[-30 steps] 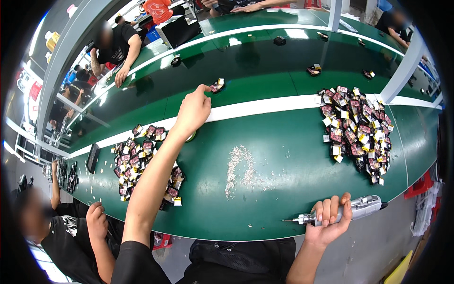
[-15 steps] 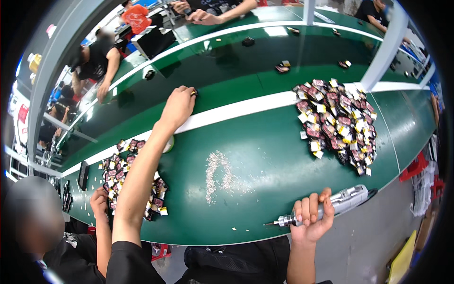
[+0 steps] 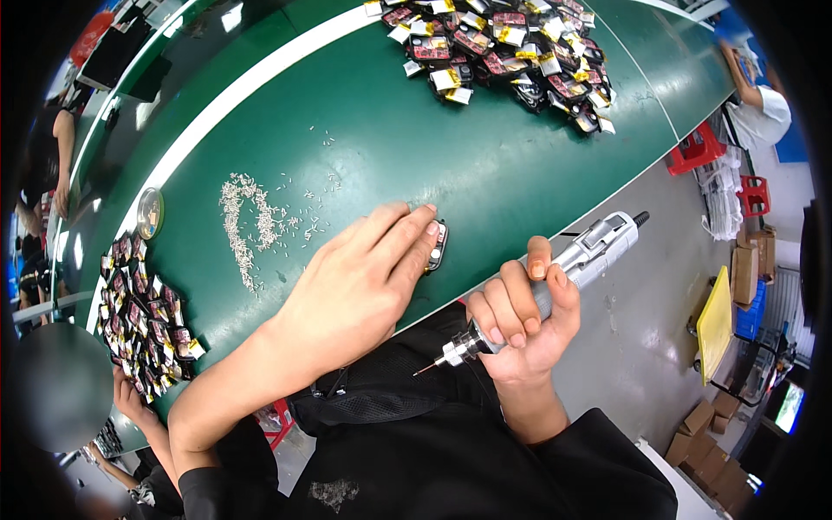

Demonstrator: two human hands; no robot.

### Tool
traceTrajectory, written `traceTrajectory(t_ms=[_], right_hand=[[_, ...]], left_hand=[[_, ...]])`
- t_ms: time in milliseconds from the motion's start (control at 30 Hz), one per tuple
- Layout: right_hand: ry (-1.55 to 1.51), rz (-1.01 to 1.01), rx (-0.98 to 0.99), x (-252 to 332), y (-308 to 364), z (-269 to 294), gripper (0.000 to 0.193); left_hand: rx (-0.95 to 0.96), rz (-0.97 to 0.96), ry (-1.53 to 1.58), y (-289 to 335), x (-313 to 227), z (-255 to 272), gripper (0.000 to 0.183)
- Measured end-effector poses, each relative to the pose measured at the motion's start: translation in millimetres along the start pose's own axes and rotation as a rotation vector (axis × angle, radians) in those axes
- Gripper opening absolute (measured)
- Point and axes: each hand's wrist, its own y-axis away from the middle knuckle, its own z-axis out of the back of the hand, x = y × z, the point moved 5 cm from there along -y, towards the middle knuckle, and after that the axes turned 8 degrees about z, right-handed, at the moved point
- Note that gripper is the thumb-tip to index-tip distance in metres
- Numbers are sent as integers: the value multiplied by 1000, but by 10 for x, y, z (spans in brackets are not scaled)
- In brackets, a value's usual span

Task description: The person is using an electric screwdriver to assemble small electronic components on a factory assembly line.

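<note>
My right hand is wrapped round a grey electric screwdriver, its thin bit pointing down to the left, off the table's near edge. At that edge my left hand has its fingers closed over a small black electronic unit on the green tabletop; the thumb is hidden. Left of this hand lies a scattered heap of tiny pale screws. Beyond, toward the far right, is a large pile of similar units with dark casings, reddish faces and white-and-yellow packs.
Another pile of units lies at the left, beside a small round container. A co-worker's hand touches that pile. A white rail runs along the table's far side. Red stools and cardboard boxes stand on the right.
My left hand has come back from the dark strip beyond the white rail to the near table edge, onto a unit. The view has swung right; my right hand still grips the screwdriver.
</note>
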Motion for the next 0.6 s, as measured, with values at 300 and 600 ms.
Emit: traceTrajectory(t_ms=[300,600], right_hand=[[118,-107,-19,-195,143,44,15],[208,-40,-133,-289,209,43,8]], left_hand=[[-29,2,55,-51,-4,-67,35],[-160,-188,-95,75,-170,-146,38]])
